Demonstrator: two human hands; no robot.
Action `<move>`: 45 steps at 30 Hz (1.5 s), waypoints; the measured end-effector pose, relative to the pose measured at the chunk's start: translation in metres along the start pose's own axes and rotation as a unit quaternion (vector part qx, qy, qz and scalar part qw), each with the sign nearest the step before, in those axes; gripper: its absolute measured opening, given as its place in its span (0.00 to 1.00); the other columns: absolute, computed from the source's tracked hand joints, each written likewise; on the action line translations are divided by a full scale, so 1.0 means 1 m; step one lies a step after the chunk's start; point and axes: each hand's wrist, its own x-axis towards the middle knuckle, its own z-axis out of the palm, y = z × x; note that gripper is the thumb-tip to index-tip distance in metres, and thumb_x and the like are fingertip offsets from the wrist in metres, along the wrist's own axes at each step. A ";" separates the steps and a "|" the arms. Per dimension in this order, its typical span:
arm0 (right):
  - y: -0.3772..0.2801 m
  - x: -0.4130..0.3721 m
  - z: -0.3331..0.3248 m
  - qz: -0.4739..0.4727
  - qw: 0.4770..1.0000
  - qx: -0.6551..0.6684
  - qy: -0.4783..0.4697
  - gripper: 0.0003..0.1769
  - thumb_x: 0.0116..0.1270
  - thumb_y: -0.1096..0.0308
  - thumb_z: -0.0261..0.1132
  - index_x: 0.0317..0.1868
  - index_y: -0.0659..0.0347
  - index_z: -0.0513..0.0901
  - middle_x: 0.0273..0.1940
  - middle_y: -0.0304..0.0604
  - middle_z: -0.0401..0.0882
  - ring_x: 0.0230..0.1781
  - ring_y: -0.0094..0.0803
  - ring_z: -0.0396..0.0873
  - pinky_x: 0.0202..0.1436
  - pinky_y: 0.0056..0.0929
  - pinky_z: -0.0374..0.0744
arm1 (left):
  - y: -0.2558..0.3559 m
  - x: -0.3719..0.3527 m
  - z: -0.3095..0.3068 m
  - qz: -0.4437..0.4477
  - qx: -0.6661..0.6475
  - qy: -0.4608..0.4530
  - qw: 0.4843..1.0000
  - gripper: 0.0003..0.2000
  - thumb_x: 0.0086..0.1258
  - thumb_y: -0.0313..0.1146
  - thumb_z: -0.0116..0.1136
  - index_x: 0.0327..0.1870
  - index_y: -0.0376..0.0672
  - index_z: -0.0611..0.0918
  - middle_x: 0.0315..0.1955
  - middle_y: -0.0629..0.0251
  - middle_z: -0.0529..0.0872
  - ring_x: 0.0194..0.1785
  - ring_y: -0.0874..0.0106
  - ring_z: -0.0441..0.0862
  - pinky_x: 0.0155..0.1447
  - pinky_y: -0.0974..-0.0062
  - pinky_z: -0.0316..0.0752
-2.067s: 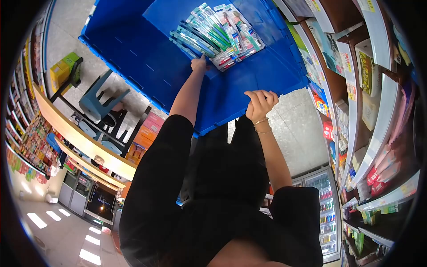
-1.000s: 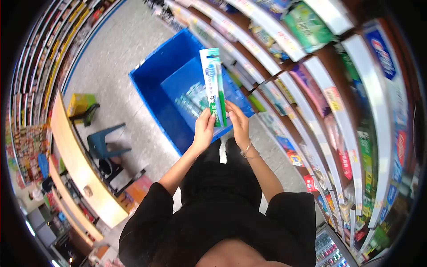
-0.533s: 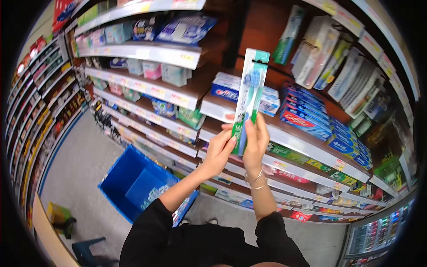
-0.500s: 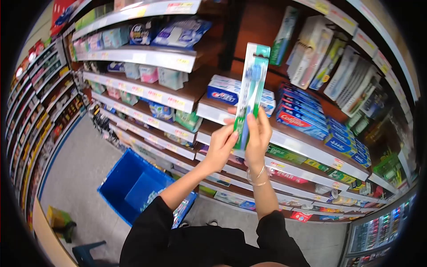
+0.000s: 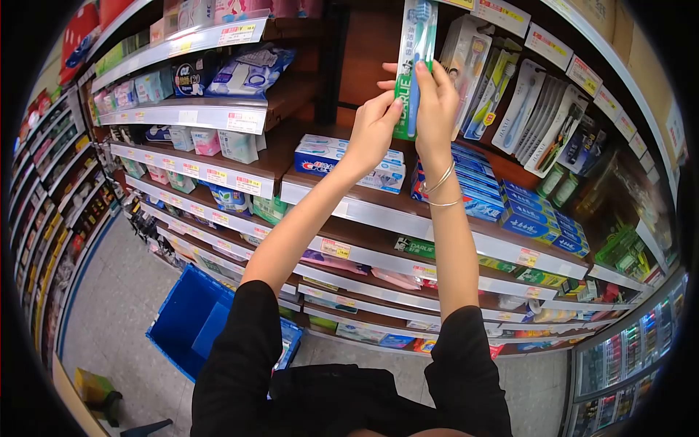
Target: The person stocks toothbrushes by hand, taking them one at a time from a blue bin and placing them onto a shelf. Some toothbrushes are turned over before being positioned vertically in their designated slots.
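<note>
A packaged toothbrush [image 5: 405, 95] with a green Darlie card is held upright at the top centre, in front of the shelf's back panel. My left hand [image 5: 376, 124] pinches its lower left edge. On its right side, my right hand [image 5: 435, 102] grips the pack with thumb and fingers. Hanging toothbrush packs [image 5: 489, 95] are just right of my right hand. Below the hands, Crest toothpaste boxes [image 5: 349, 162] lie on a shelf, with blue toothpaste boxes [image 5: 470, 191] to their right.
Shelves with price labels [image 5: 408, 217] cross the view. Packs of tissues or pads [image 5: 247, 73] fill the left shelves. On the floor at lower left stands a blue crate [image 5: 171, 313]. A glass-fronted cooler [image 5: 626, 357] is at lower right, and more shelving [image 5: 65, 189] at far left.
Both hands have moved up and forward with the toothbrush pack, towards the hanging packs. The arms are stretched further out, and the view has shifted.
</note>
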 end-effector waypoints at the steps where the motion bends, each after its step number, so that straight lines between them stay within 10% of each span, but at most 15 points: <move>1: 0.000 0.003 0.000 -0.011 1.000 -0.009 0.005 0.16 0.73 0.65 0.48 0.47 0.71 0.73 0.40 0.55 0.82 0.33 0.36 0.83 0.34 0.27 0.82 | 0.001 0.003 -0.001 0.000 0.001 0.000 1.000 0.12 0.70 0.31 0.45 0.41 0.31 0.77 0.20 0.61 0.78 0.24 0.75 0.70 0.30 0.72 0.64; 21: 0.031 0.011 0.004 -0.036 0.996 -0.024 0.072 0.14 0.73 0.66 0.48 0.44 0.71 0.72 0.37 0.55 0.82 0.31 0.39 0.84 0.33 0.28 0.82 | -0.012 0.029 -0.017 0.016 0.165 -0.046 0.985 0.13 0.66 0.31 0.44 0.27 0.30 0.75 0.19 0.46 0.77 0.26 0.49 0.76 0.33 0.56 0.66; 25: 0.044 0.016 0.000 -0.037 0.994 -0.015 0.105 0.14 0.73 0.66 0.48 0.44 0.72 0.71 0.36 0.54 0.82 0.31 0.40 0.84 0.33 0.28 0.82 | -0.027 0.038 -0.019 0.064 0.223 -0.046 0.972 0.13 0.67 0.32 0.44 0.32 0.31 0.77 0.18 0.55 0.78 0.20 0.67 0.74 0.27 0.69 0.65; 29: 0.071 0.037 -0.013 -0.002 0.992 -0.010 0.128 0.15 0.73 0.65 0.49 0.43 0.72 0.73 0.36 0.54 0.82 0.30 0.38 0.84 0.32 0.27 0.81 | -0.037 0.057 -0.015 0.001 0.264 -0.034 0.964 0.14 0.65 0.35 0.45 0.35 0.31 0.79 0.25 0.47 0.81 0.32 0.54 0.80 0.38 0.62 0.71; 34: 0.105 0.037 -0.036 0.031 0.950 -0.260 0.168 0.23 0.67 0.60 0.56 0.53 0.72 0.72 0.39 0.56 0.81 0.41 0.45 0.80 0.46 0.36 0.74 | -0.071 0.083 -0.009 -0.052 0.377 -0.080 0.921 0.17 0.63 0.36 0.44 0.38 0.29 0.79 0.38 0.39 0.81 0.46 0.43 0.78 0.52 0.53 0.70; 45: 0.107 -0.040 -0.028 0.000 0.925 -0.352 0.142 0.32 0.71 0.59 0.49 0.66 0.76 0.57 0.67 0.64 0.55 0.68 0.52 0.57 0.70 0.35 0.56 | -0.078 0.061 -0.006 0.000 0.498 -0.066 0.865 0.14 0.65 0.40 0.53 0.33 0.34 0.77 0.32 0.45 0.83 0.39 0.46 0.81 0.42 0.54 0.75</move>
